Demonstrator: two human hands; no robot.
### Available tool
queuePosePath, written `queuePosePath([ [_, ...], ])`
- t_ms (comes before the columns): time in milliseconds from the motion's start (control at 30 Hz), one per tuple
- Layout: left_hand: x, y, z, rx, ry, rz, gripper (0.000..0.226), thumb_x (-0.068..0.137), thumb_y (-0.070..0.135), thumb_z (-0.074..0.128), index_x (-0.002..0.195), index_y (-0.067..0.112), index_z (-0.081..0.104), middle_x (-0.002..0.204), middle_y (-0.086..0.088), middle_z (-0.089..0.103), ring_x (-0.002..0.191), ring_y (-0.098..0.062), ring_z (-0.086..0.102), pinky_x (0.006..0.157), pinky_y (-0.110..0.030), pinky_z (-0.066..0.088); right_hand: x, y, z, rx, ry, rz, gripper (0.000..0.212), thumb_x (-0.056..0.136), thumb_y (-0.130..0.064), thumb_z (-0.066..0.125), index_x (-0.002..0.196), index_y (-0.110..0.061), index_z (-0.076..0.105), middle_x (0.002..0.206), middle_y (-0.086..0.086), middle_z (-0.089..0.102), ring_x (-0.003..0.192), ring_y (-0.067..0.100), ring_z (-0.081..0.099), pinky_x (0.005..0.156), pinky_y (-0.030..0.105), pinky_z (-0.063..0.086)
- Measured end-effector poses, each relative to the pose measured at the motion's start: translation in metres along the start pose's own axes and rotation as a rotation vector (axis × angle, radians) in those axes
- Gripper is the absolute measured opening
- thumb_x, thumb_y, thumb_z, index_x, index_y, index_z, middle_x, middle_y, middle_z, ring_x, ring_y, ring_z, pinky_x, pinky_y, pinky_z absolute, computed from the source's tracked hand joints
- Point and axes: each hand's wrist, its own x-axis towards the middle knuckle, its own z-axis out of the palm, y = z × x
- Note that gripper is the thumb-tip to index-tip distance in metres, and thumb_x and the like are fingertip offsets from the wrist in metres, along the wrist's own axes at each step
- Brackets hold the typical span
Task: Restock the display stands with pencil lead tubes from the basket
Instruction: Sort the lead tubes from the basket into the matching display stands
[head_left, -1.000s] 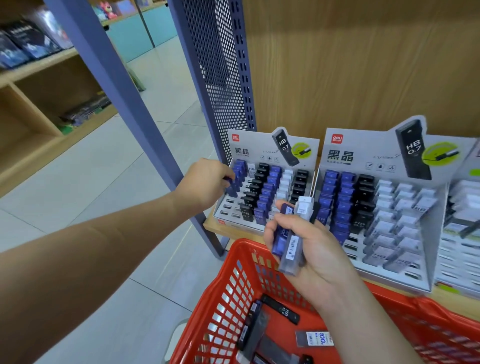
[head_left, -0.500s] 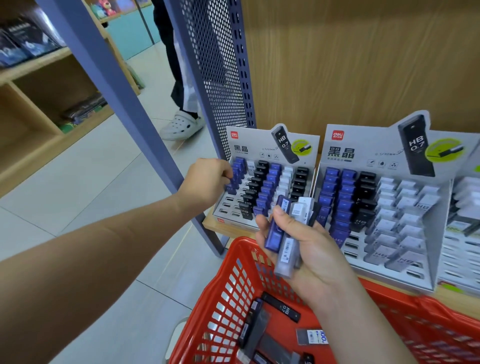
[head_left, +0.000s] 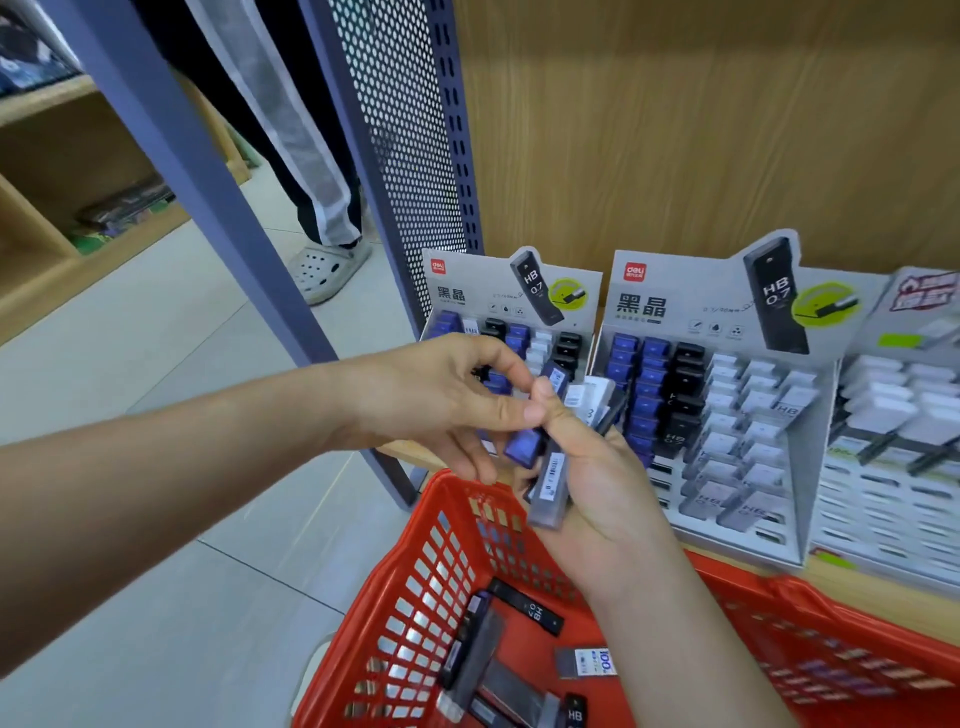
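Presently: right hand (head_left: 597, 483) grasping a fan of pencil lead tubes (head_left: 550, 483) above the far left corner of the basket (head_left: 395, 582); left hand (head_left: 436, 400) pinching the blue tube (head_left: 524, 447) in that fan between thumb and forefinger. Display stands (head_left: 675, 306) sit just beyond, at the front edge of the shelf (head_left: 883, 597). Risk: drawing one tube may loosen the others, and any near the rim could fall outside the basket.

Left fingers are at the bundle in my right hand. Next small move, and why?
Probably slide the blue tube out of the bundle of tubes with the left hand: its fingers pinch that tube's top, the right hand grips the rest, and the left display stand has a blue column.
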Motion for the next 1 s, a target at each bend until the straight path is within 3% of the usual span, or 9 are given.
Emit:
queuePosePath([
  [100, 0.001, -0.004, 0.004, -0.025, 0.043, 0.045, 0.033, 0.083, 0.013, 0.069, 0.11, 0.004, 0.052, 0.08, -0.017, 0.071, 0.067, -0.023, 0.069, 0.064, -0.028, 0.059, 0.001, 0.0, -0.002, -0.025, 0.022, -0.001, 0.049, 0.078, -0.025, 0.074, 0.118, 0.0, 0.064, 0.111, 0.026, 0.069, 0.099, 0.042, 0.07, 0.086, 0.053, 0.057],
  [200, 0.002, -0.007, 0.003, 0.045, 0.168, 0.122, 0.02, 0.082, 0.007, 0.072, 0.098, 0.006, 0.061, 0.076, -0.015, 0.07, 0.064, -0.019, 0.067, 0.06, -0.022, 0.056, 0.004, -0.003, -0.004, -0.07, 0.105, -0.011, 0.042, 0.079, -0.036, 0.074, 0.107, -0.007, 0.064, 0.088, 0.012, 0.067, 0.061, 0.017, 0.06, 0.045, 0.023, 0.049],
  [300, 0.003, -0.01, -0.006, 0.425, 0.369, 0.249, 0.014, 0.079, 0.01, 0.076, 0.087, 0.015, 0.066, 0.078, -0.001, 0.069, 0.059, -0.009, 0.064, 0.055, -0.013, 0.047, 0.004, -0.008, -0.007, -0.106, 0.102, 0.045, 0.043, 0.08, -0.046, 0.073, 0.1, -0.012, 0.056, 0.071, 0.005, 0.06, 0.05, 0.01, 0.046, 0.04, 0.019, 0.038],
  [433, 0.001, -0.025, -0.015, 0.783, 0.498, 0.485, 0.015, 0.078, 0.01, 0.076, 0.085, 0.02, 0.067, 0.082, 0.007, 0.063, 0.074, -0.011, 0.063, 0.074, -0.032, 0.056, -0.001, -0.013, -0.009, -0.116, 0.01, 0.082, 0.023, 0.086, -0.026, 0.071, 0.097, -0.009, 0.06, 0.079, 0.011, 0.071, 0.049, 0.009, 0.046, 0.039, 0.016, 0.039],
  [500, 0.002, -0.031, -0.016, 0.725, 0.558, 0.498, 0.015, 0.076, 0.007, 0.077, 0.083, 0.018, 0.068, 0.086, 0.005, 0.063, 0.078, -0.008, 0.062, 0.077, -0.029, 0.055, -0.001, -0.012, -0.01, -0.181, -0.006, 0.046, 0.016, 0.087, -0.014, 0.07, 0.098, -0.005, 0.063, 0.083, 0.016, 0.073, 0.047, 0.008, 0.046, 0.04, 0.016, 0.039],
  [633, 0.004, -0.022, -0.022, 0.181, 0.565, 0.28, 0.014, 0.079, 0.002, 0.074, 0.086, 0.014, 0.07, 0.087, -0.005, 0.073, 0.08, -0.012, 0.069, 0.077, -0.024, 0.055, 0.003, -0.003, -0.013, -0.483, 0.069, -0.082, 0.019, 0.084, -0.014, 0.075, 0.098, -0.004, 0.068, 0.083, 0.028, 0.065, 0.045, 0.01, 0.045, 0.045, 0.025, 0.04],
  [733, 0.003, -0.013, -0.026, -0.099, 0.48, 0.214, 0.015, 0.084, 0.006, 0.069, 0.099, 0.004, 0.068, 0.088, -0.017, 0.072, 0.071, -0.019, 0.07, 0.069, -0.025, 0.059, 0.004, -0.001, -0.014, -0.643, 0.107, -0.137, 0.014, 0.085, -0.018, 0.076, 0.091, -0.009, 0.067, 0.057, 0.002, 0.055, 0.045, 0.011, 0.046, 0.047, 0.026, 0.042],
  [867, 0.004, -0.014, -0.022, -0.065, 0.397, 0.177, 0.016, 0.081, 0.005, 0.07, 0.097, 0.001, 0.067, 0.076, -0.014, 0.07, 0.06, -0.015, 0.068, 0.058, -0.02, 0.055, 0.0, 0.001, -0.012, -0.727, 0.095, -0.17, 0.011, 0.087, -0.02, 0.075, 0.09, -0.012, 0.069, 0.05, -0.009, 0.054, 0.046, 0.008, 0.049, 0.049, 0.021, 0.044],
  [1000, 0.007, -0.015, -0.037, 0.078, 0.5, 0.162, 0.008, 0.086, 0.001, 0.066, 0.092, 0.006, 0.065, 0.078, -0.012, 0.07, 0.066, -0.017, 0.07, 0.067, -0.024, 0.058, -0.006, 0.0, -0.007, -0.528, 0.099, -0.083, 0.018, 0.093, -0.028, 0.067, 0.099, -0.012, 0.065, 0.07, 0.002, 0.074, 0.053, 0.013, 0.064, 0.043, 0.021, 0.046],
])
